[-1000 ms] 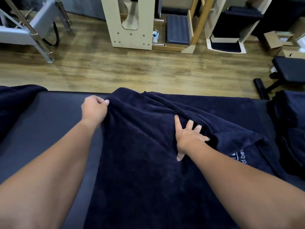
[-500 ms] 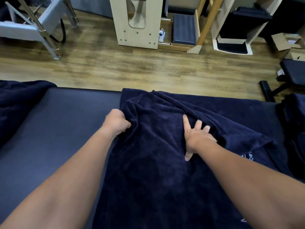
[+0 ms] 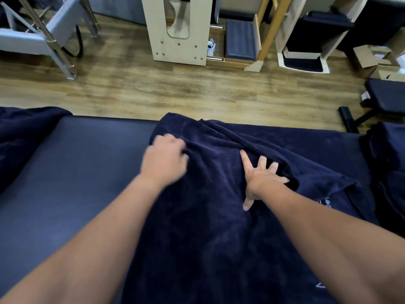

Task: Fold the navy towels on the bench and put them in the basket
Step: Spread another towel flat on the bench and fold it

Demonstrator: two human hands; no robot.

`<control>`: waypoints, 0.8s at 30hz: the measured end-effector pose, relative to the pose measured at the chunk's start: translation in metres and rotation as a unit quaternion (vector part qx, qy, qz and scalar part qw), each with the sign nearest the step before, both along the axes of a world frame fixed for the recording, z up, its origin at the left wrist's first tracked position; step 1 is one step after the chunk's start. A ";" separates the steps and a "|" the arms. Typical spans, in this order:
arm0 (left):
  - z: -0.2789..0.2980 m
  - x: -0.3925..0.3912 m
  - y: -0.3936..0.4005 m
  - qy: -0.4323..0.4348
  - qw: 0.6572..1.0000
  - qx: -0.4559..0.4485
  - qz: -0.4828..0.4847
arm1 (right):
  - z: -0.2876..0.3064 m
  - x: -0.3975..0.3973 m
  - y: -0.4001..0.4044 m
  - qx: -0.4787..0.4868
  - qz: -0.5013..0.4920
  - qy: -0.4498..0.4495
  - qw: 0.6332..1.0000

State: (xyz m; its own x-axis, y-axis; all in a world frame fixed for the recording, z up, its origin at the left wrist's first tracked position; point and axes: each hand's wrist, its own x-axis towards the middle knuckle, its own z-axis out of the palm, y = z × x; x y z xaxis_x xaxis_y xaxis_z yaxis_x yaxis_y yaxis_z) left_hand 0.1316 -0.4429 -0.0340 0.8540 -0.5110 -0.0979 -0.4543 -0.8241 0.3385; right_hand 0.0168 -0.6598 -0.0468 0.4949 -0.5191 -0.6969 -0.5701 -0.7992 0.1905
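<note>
A navy towel (image 3: 219,227) lies spread over the dark padded bench (image 3: 72,172), rumpled along its far half, with white lettering near its right side. My left hand (image 3: 164,160) is closed on the towel's left edge and looks blurred. My right hand (image 3: 260,178) rests flat on the towel's middle, fingers spread, pressing the cloth down beside a raised fold. No basket is in view.
Another navy towel (image 3: 24,137) is heaped at the bench's left end, and more dark cloth (image 3: 385,163) is piled at the right end. Beyond the bench's far edge is wooden floor with pale wooden exercise frames (image 3: 175,29), a grey metal frame (image 3: 43,36) and cardboard boxes (image 3: 372,58).
My left hand, gripping the towel's left edge, has moved right and towards me, pulling the edge over the towel. My right hand has stayed pressed in place.
</note>
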 end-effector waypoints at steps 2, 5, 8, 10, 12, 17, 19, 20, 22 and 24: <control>-0.008 -0.030 -0.034 0.104 0.982 0.138 -0.070 | 0.003 -0.004 -0.001 0.017 -0.025 -0.015 0.999; -0.025 -0.058 -0.062 0.184 0.947 0.251 -0.083 | 0.001 -0.013 -0.005 0.041 -0.057 -0.048 0.996; -0.030 -0.053 -0.077 0.206 0.935 0.284 -0.044 | -0.002 -0.024 -0.017 0.051 -0.070 -0.071 0.994; -0.023 -0.052 -0.092 0.226 0.920 0.319 -0.019 | -0.005 -0.036 -0.026 0.063 -0.075 -0.083 0.992; -0.013 -0.061 -0.113 0.197 0.916 0.350 -0.018 | -0.010 -0.049 -0.034 0.079 -0.085 -0.118 0.986; -0.016 -0.086 -0.156 0.262 0.939 0.219 -0.028 | -0.019 -0.079 -0.060 0.089 -0.017 -0.218 0.972; -0.024 -0.090 -0.164 0.258 0.943 0.211 -0.007 | -0.020 -0.083 -0.086 0.103 0.029 -0.238 0.965; -0.028 -0.092 -0.167 0.247 0.944 0.219 0.001 | -0.020 -0.082 -0.101 0.101 0.051 -0.254 0.960; -0.032 -0.093 -0.174 0.231 0.944 0.235 0.017 | -0.018 -0.066 -0.139 0.058 0.075 -0.299 0.950; -0.032 -0.092 -0.179 0.226 0.940 0.256 0.026 | -0.013 -0.043 -0.176 -0.010 0.092 -0.302 0.949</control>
